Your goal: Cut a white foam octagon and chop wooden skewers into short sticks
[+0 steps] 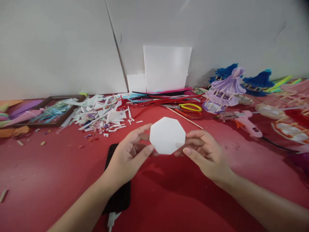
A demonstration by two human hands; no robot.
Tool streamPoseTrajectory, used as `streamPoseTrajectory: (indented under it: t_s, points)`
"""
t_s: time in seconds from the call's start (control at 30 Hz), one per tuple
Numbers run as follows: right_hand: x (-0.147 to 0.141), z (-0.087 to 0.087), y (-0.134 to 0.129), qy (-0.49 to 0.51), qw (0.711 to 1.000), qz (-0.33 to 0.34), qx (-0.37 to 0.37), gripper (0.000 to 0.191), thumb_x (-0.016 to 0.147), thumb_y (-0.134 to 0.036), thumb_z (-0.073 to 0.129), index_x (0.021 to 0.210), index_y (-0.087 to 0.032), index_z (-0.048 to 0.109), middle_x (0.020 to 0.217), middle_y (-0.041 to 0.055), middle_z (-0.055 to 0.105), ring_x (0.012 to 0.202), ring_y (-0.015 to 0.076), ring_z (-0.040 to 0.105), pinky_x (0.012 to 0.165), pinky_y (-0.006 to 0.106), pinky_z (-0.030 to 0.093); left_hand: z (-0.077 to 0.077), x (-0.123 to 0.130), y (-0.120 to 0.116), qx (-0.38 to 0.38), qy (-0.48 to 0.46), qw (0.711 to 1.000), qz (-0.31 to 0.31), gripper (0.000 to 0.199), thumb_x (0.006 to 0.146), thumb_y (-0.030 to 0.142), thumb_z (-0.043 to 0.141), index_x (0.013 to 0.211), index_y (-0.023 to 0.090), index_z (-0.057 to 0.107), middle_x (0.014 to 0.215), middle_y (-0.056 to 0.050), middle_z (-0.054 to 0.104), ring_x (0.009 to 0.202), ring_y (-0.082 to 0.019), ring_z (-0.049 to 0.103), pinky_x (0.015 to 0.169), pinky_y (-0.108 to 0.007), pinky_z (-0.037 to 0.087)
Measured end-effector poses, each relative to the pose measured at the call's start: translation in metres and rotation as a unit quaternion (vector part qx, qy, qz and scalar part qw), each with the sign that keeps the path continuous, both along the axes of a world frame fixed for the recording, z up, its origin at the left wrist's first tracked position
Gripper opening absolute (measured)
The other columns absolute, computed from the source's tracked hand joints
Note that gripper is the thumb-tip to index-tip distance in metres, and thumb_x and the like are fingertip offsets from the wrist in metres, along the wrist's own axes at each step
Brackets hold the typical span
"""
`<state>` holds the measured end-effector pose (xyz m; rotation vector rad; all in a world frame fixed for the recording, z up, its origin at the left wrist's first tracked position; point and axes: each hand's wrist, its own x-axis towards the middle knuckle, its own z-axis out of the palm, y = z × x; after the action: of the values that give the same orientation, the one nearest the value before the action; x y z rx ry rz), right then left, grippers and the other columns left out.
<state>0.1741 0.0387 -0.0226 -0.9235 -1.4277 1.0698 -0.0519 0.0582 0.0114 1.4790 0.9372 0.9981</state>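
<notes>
Here, the red table [72, 183] backs onto a grey wall [60, 42], with scraps [103, 114] heaped near it and a board [166, 69] leaning there. Over the table, left hand [130, 157] and right hand [208, 156] hold an octagon [167, 135], fingers grasping opposite edges.

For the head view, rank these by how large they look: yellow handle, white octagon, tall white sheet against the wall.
1. Tall white sheet
2. White octagon
3. Yellow handle

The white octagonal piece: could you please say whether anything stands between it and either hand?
Nothing visible does: the left hand grips the white octagonal piece at its left edge, and the right hand is at its right edge.
</notes>
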Motion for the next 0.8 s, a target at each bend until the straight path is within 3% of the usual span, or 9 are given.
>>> streamPoseTrajectory:
  t_s: [0.1, 0.27, 0.33, 0.47, 0.6, 0.7, 0.8]
  points:
    - [0.0000, 0.0013, -0.0017, -0.043, 0.999, 0.003, 0.025, 0.008, 0.089, -0.025, 0.061, 0.089, -0.023, 0.054, 0.076, 0.0029, 0.074, 0.070, 0.0163, 0.073, 0.063, 0.026, 0.058, -0.0018, 0.0003, 0.0008, 0.008, 0.020, 1.000, 0.015, 0.033, 0.093, 0.027, 0.053, 0.126, 0.021, 0.055, 0.087, 0.000, 0.065, 0.070, -0.008, 0.064, 0.068, -0.020, 0.057]
    - [0.0001, 0.0022, -0.0024, -0.087, 0.996, 0.028, 0.015, 0.011, 0.088, -0.029, 0.061, 0.080, -0.023, 0.057, 0.074, 0.0035, 0.074, 0.069, 0.0156, 0.072, 0.063, 0.025, 0.056, -0.0003, 0.0018, -0.0003, 0.027, 0.062, 0.997, 0.044, 0.038, 0.094, 0.029, 0.052, 0.131, 0.020, 0.051, 0.069, 0.004, 0.061, 0.063, -0.009, 0.063, 0.066, -0.020, 0.056]
    - [0.0009, 0.0028, -0.0024, -0.108, 0.994, 0.023, 0.016, 0.013, 0.087, -0.030, 0.062, 0.078, -0.022, 0.058, 0.072, 0.0036, 0.073, 0.067, 0.0156, 0.071, 0.061, 0.025, 0.055, 0.0002, 0.0016, -0.0006, 0.032, 0.071, 0.996, 0.050, 0.037, 0.094, 0.031, 0.052, 0.130, 0.019, 0.052, 0.074, 0.002, 0.065, 0.067, -0.010, 0.065, 0.068, -0.021, 0.057]
    - [0.0018, 0.0057, -0.0027, -0.161, 0.985, 0.015, 0.060, 0.013, 0.084, -0.029, 0.065, 0.075, -0.022, 0.059, 0.069, 0.0014, 0.071, 0.062, 0.0136, 0.068, 0.057, 0.023, 0.052, -0.0004, 0.0012, -0.0013, 0.025, 0.043, 0.998, 0.045, 0.033, 0.094, 0.032, 0.051, 0.123, 0.019, 0.057, 0.101, -0.006, 0.070, 0.083, -0.014, 0.067, 0.073, -0.025, 0.058]
    - [0.0026, 0.0074, -0.0029, -0.205, 0.971, 0.052, 0.116, 0.007, 0.083, -0.024, 0.066, 0.077, -0.022, 0.063, 0.069, -0.0003, 0.071, 0.060, 0.0113, 0.065, 0.057, 0.021, 0.050, -0.0024, 0.0025, -0.0016, 0.016, 0.008, 1.000, -0.004, 0.050, 0.086, 0.025, 0.065, 0.132, 0.022, 0.048, 0.116, -0.007, 0.068, 0.102, -0.018, 0.065, 0.083, -0.027, 0.056]
    - [0.0046, 0.0057, -0.0036, -0.203, 0.972, 0.072, 0.094, 0.018, 0.088, -0.028, 0.059, 0.072, -0.021, 0.064, 0.064, 0.0006, 0.070, 0.055, 0.0119, 0.063, 0.053, 0.023, 0.047, -0.0019, 0.0044, -0.0024, 0.015, 0.000, 1.000, -0.014, 0.049, 0.086, 0.025, 0.065, 0.131, 0.022, 0.047, 0.124, -0.008, 0.065, 0.110, -0.018, 0.062, 0.088, -0.026, 0.054]
    - [0.0053, 0.0042, -0.0032, -0.152, 0.988, -0.010, 0.028, 0.032, 0.094, -0.036, 0.048, 0.068, -0.022, 0.059, 0.051, -0.0016, 0.061, 0.046, 0.0111, 0.056, 0.046, 0.023, 0.043, 0.0011, 0.0057, -0.0043, 0.006, 0.023, 1.000, 0.000, 0.049, 0.087, 0.026, 0.062, 0.133, 0.020, 0.043, 0.118, -0.008, 0.067, 0.103, -0.017, 0.064, 0.085, -0.025, 0.054]
